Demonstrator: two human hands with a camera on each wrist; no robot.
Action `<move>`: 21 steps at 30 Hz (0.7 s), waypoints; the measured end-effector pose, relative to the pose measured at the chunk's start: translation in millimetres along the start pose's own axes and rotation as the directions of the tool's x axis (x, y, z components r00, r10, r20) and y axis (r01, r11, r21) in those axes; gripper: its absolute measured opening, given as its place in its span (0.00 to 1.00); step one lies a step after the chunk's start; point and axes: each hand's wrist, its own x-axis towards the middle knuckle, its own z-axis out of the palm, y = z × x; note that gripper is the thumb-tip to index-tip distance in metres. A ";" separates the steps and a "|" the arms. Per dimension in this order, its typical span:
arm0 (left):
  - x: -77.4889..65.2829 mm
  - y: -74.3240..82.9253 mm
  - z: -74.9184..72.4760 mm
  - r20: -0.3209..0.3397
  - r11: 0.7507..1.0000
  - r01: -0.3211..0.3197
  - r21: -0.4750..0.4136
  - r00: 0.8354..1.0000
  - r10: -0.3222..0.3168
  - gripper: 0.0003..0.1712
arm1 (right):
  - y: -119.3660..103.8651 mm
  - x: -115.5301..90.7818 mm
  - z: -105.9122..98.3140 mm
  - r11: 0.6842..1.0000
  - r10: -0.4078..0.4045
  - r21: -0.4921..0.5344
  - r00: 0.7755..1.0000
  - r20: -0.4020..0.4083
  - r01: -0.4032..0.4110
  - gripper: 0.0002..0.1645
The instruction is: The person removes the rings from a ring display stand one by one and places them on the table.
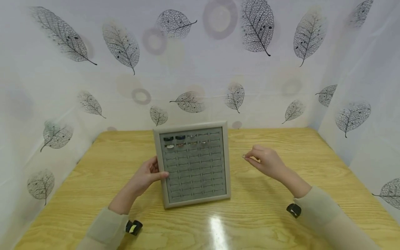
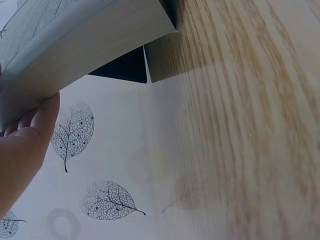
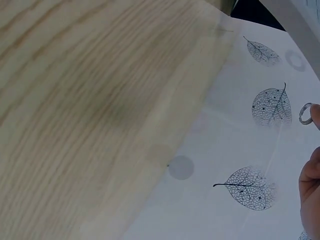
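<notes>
A ring [image 1: 243,156] is pinched now by the right hand [image 1: 265,162]! The ring display [image 1: 199,177] is gripped by the left hand [image 1: 147,177] at its left edge.

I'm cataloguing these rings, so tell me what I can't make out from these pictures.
- Head view: fine detail on the seated rings, too small.
- Head view: fingertips of the left grip, thumb aside, hidden behind the ring display.
- Left wrist view: the ring display's slotted front, mostly cut off by the left and top edges.
- Right wrist view: part of the held ring, covered by the right grip.
</notes>
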 end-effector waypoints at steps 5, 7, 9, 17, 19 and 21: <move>0.7 -0.6 0.0 -0.002 1.000 0.005 -0.002 1.000 -0.005 0.37 | 5.1 -12.0 9.0 0.999 0.045 -0.011 0.994 0.099 -0.044 0.10; 0.4 -0.6 -0.1 0.000 1.000 0.007 -0.007 1.000 -0.007 0.37 | 7.1 -16.6 12.2 0.998 0.069 -0.013 0.986 0.151 -0.068 0.09; 0.0 -0.6 -0.2 0.003 1.000 0.008 -0.011 1.000 -0.008 0.37 | 8.6 -20.6 15.0 0.995 0.096 -0.018 0.974 0.204 -0.095 0.08; 0.7 -0.3 -0.5 0.005 1.000 0.015 -0.015 1.000 -0.015 0.37 | 11.9 -27.6 22.7 0.993 0.112 0.003 0.939 0.326 -0.119 0.06; 0.9 -0.4 -0.4 0.005 1.000 0.018 -0.020 1.000 -0.018 0.37 | 12.1 -28.6 23.4 0.993 0.103 0.019 0.931 0.349 -0.117 0.05; 0.9 -0.3 -0.5 0.005 1.000 0.018 -0.022 1.000 -0.018 0.37 | 12.3 -29.4 24.4 0.992 0.105 0.024 0.923 0.371 -0.122 0.04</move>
